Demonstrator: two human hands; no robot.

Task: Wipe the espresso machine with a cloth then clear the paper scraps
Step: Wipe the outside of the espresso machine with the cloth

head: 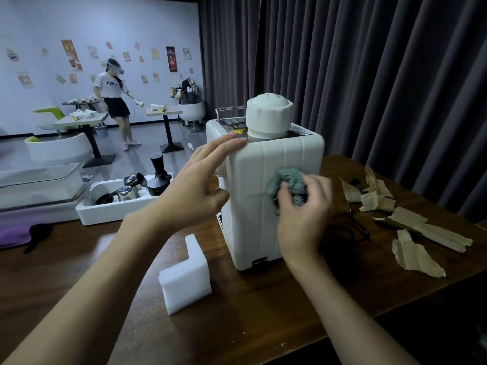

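Wiping step in progress. Right hand (303,206) bunching the grey-green cloth (288,184), fingers curled and pressing it against the near face of the espresso machine (253,206), roughly mid-height. Left hand (196,185) spread flat, fingers extended, bracing the machine's upper left edge just beside the white cap (268,114) on top.

Machine standing upright near the middle of the wooden table (263,312), long axis vertical, so probably stroking up and down along the ribbed panel. Lower part of that face lying below the cloth, looking not yet covered.

Paper scraps (413,233) lying scattered on the table to the right of the machine, well apart from the cloth, untouched. Right hand being clearly the nearer one for clearing them; reaching right and slightly near from the current grip.

Foam block (187,277) sitting near-left of the machine, out of the way.
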